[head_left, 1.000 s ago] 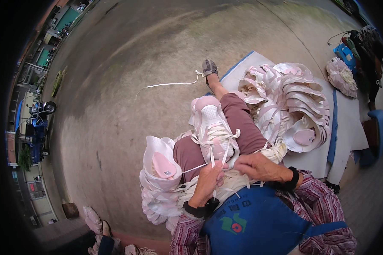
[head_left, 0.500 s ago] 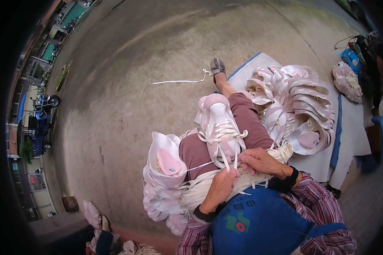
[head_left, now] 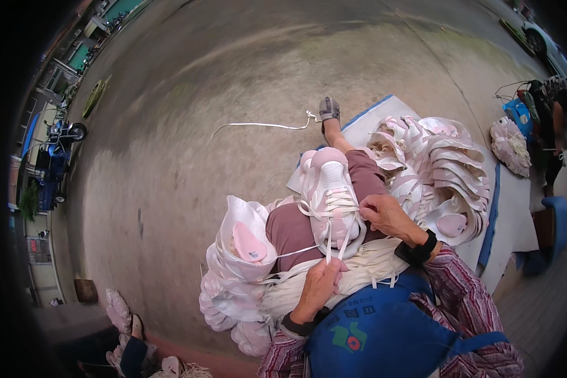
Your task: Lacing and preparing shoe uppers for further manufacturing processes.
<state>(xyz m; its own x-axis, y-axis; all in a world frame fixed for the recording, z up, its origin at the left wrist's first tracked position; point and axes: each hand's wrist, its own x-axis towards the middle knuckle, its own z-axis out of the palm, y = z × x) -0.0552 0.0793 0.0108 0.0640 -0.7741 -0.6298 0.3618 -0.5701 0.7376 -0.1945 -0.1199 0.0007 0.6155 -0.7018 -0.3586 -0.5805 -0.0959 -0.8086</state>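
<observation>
A white and pink shoe upper (head_left: 334, 183) lies across my thighs, toe pointing away from me, its cream lace strung through the eyelets. Close to its heel end, my left hand (head_left: 321, 282) pinches two strands of the shoelace (head_left: 331, 244), which run taut up to the upper. Beside the upper's right edge is my right hand (head_left: 389, 218), fingers closed together; what they grip is too small to make out. A thick bundle of cream laces (head_left: 365, 268) rests on my lap over the blue apron (head_left: 378, 327).
Stacked uppers (head_left: 233, 252) lean at my left; more uppers (head_left: 453, 164) pile on a pale sheet (head_left: 510, 214) at right. One loose lace (head_left: 258, 125) lies on the concrete floor. A blue chair (head_left: 555, 233) stands far right, near another person (head_left: 557, 126).
My right hand has moved away from my left, up to the right edge of the upper. My left hand keeps its pinch on the lace strands and has shifted slightly nearer me.
</observation>
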